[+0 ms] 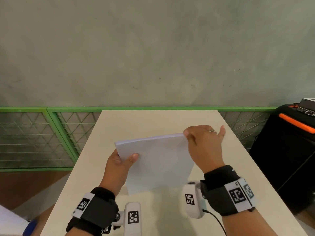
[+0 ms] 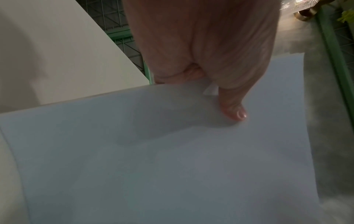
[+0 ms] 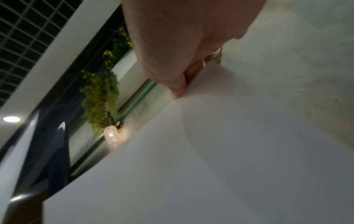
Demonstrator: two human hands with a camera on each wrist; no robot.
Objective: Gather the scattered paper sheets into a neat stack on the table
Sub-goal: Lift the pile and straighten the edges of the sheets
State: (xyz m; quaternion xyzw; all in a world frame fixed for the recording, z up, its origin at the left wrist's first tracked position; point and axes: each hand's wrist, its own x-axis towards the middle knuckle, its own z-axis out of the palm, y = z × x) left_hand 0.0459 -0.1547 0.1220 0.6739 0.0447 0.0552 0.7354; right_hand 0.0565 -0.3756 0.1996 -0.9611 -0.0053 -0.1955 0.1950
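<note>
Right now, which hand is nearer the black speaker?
Right. The right hand pinches the paper stack on the speaker's side; the left hand grips its opposite edge.

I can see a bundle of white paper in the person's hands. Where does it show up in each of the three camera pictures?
Head view: the paper stack sits centre, above the table, held at both sides.
Left wrist view: the paper stack fills the lower half.
Right wrist view: the paper stack fills the lower right.
Shared landmark: the green railing.
</note>
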